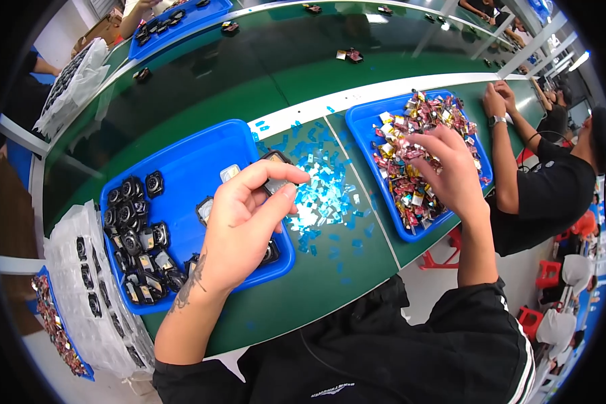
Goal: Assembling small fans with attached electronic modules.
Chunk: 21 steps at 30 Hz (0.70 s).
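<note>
My left hand (pixel 246 215) is closed around a black watch case (pixel 276 157) with a squarish frame, mostly hidden behind the fingers. It is held over the right rim of a blue tray (pixel 202 151) where several black watch cases (pixel 129 214) lie. Over a second blue tray (pixel 363 124) hovers my right hand (pixel 444 168), its thumb and index finger apart. Heaped in that tray are small red circuit pieces (pixel 411 195) with silver and yellow parts. Between the trays, small blue film pieces (pixel 323 188) are scattered on the green table (pixel 316 266).
A green conveyor belt (pixel 262 67) with a few loose parts runs beyond a white rail (pixel 303 108). White plastic trays (pixel 91 289) holding black cases are stacked at left. A co-worker (pixel 542 175) sits close on the right. Another blue tray (pixel 178 27) stands at far left.
</note>
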{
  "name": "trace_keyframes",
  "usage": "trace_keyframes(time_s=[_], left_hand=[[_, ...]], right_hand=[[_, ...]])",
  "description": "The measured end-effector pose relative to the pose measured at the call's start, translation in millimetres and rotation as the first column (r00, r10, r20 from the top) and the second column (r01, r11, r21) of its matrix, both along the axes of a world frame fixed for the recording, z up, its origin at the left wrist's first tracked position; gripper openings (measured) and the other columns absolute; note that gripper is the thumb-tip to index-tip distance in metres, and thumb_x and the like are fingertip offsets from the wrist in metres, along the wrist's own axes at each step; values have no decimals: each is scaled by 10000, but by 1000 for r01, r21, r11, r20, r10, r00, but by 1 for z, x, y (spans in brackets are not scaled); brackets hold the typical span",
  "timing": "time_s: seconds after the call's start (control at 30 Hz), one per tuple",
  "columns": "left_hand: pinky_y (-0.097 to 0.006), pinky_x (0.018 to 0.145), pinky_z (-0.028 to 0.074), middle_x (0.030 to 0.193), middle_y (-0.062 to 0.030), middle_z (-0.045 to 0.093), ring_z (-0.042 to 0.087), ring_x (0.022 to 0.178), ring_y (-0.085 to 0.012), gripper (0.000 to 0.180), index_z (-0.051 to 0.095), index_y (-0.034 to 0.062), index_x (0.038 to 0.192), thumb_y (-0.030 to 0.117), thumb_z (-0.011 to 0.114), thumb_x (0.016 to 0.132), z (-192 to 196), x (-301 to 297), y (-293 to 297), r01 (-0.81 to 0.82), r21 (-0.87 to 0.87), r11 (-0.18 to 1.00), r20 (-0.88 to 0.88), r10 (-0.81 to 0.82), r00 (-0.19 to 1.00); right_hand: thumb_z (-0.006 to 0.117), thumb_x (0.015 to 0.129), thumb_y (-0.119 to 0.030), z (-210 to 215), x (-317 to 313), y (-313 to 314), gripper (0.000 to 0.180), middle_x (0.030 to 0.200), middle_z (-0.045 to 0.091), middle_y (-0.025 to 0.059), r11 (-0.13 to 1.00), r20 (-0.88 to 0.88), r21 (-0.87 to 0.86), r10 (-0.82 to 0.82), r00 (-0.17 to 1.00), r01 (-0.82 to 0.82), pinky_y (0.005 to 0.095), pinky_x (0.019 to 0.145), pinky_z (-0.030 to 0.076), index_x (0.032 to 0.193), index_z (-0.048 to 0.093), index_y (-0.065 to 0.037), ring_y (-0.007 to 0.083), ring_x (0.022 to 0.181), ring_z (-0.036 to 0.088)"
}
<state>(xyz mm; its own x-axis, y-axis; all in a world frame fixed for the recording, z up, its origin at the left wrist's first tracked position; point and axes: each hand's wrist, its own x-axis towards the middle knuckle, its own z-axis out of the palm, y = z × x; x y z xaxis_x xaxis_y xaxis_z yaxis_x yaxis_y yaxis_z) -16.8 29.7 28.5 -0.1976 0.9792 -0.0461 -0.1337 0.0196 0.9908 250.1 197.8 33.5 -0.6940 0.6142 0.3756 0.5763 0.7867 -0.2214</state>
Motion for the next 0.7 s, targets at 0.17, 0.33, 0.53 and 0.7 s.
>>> trace_keyframes(time_s=[0.17,0.33,0.53,0.7], left_hand=[[-201,650,450,988,-12,590,554,773,-52,167,649,3,1071,84,564,952,-1,-2,-3,8,16,1000,-6,-8,1000],[-200,666,453,940,-6,565,517,777,-50,145,655,5,1057,61,594,938,0,1,-1,17,68,998,-4,-16,1000],[-201,687,454,1086,-63,575,516,852,-44,318,650,-3,1211,74,665,903,-5,18,-3,36,8,999,-202,-33,979],[-218,748,495,964,-87,691,599,770,-73,247,704,-23,1106,90,706,886,-7,17,-4,23,51,998,-331,-5,944]], right_hand=[[740,739,-15,-10,-7,15,236,1005,618,113,976,120,-68,212,970,-205,382,861,478,962,666,-37,301,971,595],[665,854,2,-18,8,3,53,950,631,53,878,-468,-470,-166,868,-86,294,799,470,901,645,16,148,853,597],[630,877,17,-19,-54,-54,31,1002,616,74,384,-716,-687,-213,665,-617,269,802,464,852,649,15,130,878,581],[668,869,-3,-30,-85,-71,30,979,634,57,131,-662,-742,-297,688,-658,246,821,470,847,658,16,110,893,598]])
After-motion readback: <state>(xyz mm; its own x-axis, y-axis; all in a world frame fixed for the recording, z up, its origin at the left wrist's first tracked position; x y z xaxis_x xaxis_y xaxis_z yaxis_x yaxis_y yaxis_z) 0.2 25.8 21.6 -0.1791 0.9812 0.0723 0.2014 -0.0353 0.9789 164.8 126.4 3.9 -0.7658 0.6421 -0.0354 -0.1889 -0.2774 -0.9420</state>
